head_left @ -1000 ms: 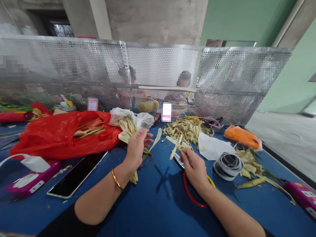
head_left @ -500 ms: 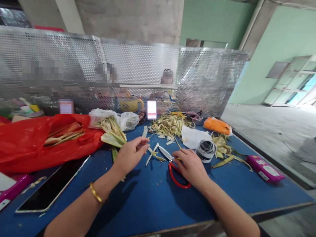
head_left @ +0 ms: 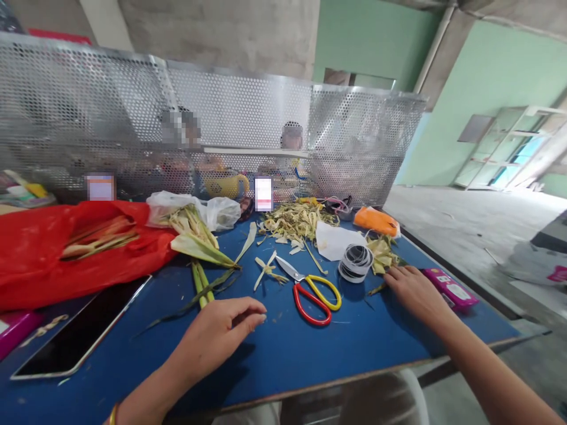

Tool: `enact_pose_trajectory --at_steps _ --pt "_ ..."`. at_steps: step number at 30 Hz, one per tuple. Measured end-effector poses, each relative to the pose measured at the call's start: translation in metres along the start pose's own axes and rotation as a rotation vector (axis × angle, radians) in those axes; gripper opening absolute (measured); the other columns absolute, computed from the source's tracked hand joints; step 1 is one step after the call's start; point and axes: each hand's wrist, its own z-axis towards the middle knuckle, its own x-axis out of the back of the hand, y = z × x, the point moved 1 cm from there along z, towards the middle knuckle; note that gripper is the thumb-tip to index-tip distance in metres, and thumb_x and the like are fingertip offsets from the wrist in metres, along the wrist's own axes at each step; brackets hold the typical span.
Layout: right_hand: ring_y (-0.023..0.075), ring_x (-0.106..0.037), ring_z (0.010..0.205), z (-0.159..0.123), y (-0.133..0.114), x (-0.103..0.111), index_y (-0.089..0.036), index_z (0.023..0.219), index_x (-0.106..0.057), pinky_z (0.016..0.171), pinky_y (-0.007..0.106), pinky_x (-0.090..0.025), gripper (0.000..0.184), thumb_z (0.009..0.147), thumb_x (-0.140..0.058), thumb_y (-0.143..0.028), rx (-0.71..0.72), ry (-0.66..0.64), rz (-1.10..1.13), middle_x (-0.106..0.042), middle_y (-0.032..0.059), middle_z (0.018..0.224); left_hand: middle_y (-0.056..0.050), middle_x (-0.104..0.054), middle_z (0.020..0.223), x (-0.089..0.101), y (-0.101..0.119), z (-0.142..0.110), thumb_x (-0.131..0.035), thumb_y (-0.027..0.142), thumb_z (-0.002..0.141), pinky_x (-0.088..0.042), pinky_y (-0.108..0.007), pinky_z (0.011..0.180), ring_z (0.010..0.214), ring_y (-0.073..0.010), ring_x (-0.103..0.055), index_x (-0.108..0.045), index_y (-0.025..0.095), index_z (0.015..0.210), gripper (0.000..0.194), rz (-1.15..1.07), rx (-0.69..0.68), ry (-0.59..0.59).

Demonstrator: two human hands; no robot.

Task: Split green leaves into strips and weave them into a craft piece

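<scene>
My left hand (head_left: 221, 330) hovers over the near part of the blue table, fingers loosely curled, thumb apart, nothing in it. On the right, my right hand (head_left: 414, 292) bends its fingers down over a dried husk strip (head_left: 376, 289); its fingertips are partly hidden. Scissors (head_left: 305, 283) with one red and one yellow handle lie between the hands, blades slightly apart or closed, I cannot tell. Just left of the blades rests a small knotted figure of pale husk strips (head_left: 268, 268). A bunch of green-yellow husks (head_left: 195, 236) lies beyond my left hand.
Husk scraps (head_left: 296, 221) are heaped at the back, beside white paper (head_left: 336, 241) and a wire coil (head_left: 355, 262). An orange packet (head_left: 376, 221) and a purple box (head_left: 452, 286) are right; a red bag (head_left: 26, 248) and phone (head_left: 88, 330) left. A perforated metal screen (head_left: 248, 100) stands behind.
My right hand has put down the knotted husk figure and moved right, onto the husk strip. My left hand has drawn back toward me. The view has swung right, and the scissors are fully uncovered.
</scene>
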Motion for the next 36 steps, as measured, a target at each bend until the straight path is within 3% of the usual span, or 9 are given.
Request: enact_pose_trajectory --at_steps 5,9,11,12,15,19,23,27,36 --pt "0.0228 -0.062 0.074 -0.014 0.007 0.009 -0.019 0.08 -0.06 0.083 0.038 -0.04 0.021 0.087 -0.043 -0.01 0.013 0.16 0.115 -0.068 0.009 0.075 0.001 -0.072 0.077 0.014 0.013 -0.001 -0.059 0.042 0.08 -0.041 -0.022 0.063 0.07 -0.0168 -0.062 -0.074 0.026 0.084 0.022 -0.008 -0.045 0.031" --pt "0.0231 -0.064 0.074 -0.015 0.006 0.036 -0.021 0.086 -0.059 0.076 0.037 -0.046 0.014 0.086 -0.05 -0.031 -0.365 0.475 0.438 -0.07 0.0088 0.081 0.0 -0.073 0.082 0.021 0.03 0.012 -0.062 0.037 0.077 -0.043 -0.024 0.067 0.074 -0.0182 -0.062 -0.075 0.025 0.082 0.018 -0.123 -0.076 0.097" --pt "0.0217 -0.064 0.073 -0.001 -0.01 0.055 -0.022 0.089 -0.058 0.068 0.034 -0.048 0.018 0.083 -0.056 -0.039 -0.556 0.544 0.81 -0.069 0.0063 0.08 -0.002 -0.073 0.083 0.017 0.037 0.025 -0.062 0.034 0.076 -0.044 -0.025 0.067 0.075 -0.0184 -0.063 -0.075 0.024 0.082 0.017 -0.252 -0.083 0.094" --pt "0.0201 -0.064 0.069 0.011 -0.022 0.064 -0.022 0.087 -0.057 0.065 0.032 -0.049 0.02 0.082 -0.057 -0.041 -0.569 0.521 1.054 -0.068 0.0043 0.074 -0.003 -0.073 0.084 0.014 0.04 0.033 -0.064 0.031 0.074 -0.045 -0.025 0.068 0.076 -0.0183 -0.063 -0.075 0.022 0.084 0.017 -0.327 -0.096 0.106" --pt "0.0161 -0.063 0.061 0.057 -0.07 0.086 -0.019 0.082 -0.058 0.06 0.029 -0.049 0.026 0.076 -0.064 -0.044 -0.447 0.192 1.656 -0.067 0.002 0.071 -0.007 -0.072 0.088 0.002 0.042 0.057 -0.07 0.032 0.07 -0.046 -0.024 0.066 0.079 -0.0174 -0.062 -0.074 0.019 0.093 0.027 -0.529 -0.096 0.134" --pt "0.0117 -0.059 0.054 0.111 -0.126 0.095 -0.018 0.084 -0.057 0.056 0.026 -0.047 0.03 0.069 -0.072 -0.04 -0.326 -0.091 2.053 -0.067 -0.0008 0.071 -0.005 -0.069 0.083 -0.004 0.031 0.077 -0.07 0.036 0.071 -0.042 -0.021 0.052 0.069 -0.0143 -0.059 -0.07 0.016 0.098 0.033 -0.739 -0.009 0.168" --pt "0.0091 -0.053 0.049 0.142 -0.154 0.087 -0.018 0.081 -0.058 0.052 0.024 -0.044 0.031 0.07 -0.07 -0.045 -0.229 -0.125 2.089 -0.064 -0.0022 0.068 -0.001 -0.06 0.061 0.004 0.015 0.083 -0.071 0.036 0.069 -0.039 -0.021 0.05 0.057 -0.0113 -0.053 -0.068 0.013 0.075 0.024 -0.81 0.052 0.337" --pt "0.0106 -0.052 0.052 0.15 -0.154 0.073 -0.018 0.079 -0.059 0.054 0.025 -0.044 0.032 0.07 -0.07 -0.047 -0.178 -0.059 1.929 -0.057 -0.0042 0.061 0.002 -0.055 0.053 0.008 0.003 0.089 -0.074 0.04 0.065 -0.035 -0.022 0.049 0.05 -0.0087 -0.046 -0.063 0.014 0.064 0.028 -0.839 0.119 0.494" --pt "0.0099 -0.051 0.052 0.142 -0.149 0.06 -0.017 0.08 -0.062 0.054 0.024 -0.042 0.026 0.076 -0.063 -0.042 -0.198 -0.234 1.936 -0.06 -0.0027 0.065 0.002 -0.053 0.051 -0.005 -0.015 0.101 -0.078 0.042 0.06 -0.033 -0.022 0.049 0.049 -0.0078 -0.044 -0.06 0.014 0.059 0.033 -0.919 0.224 0.581"
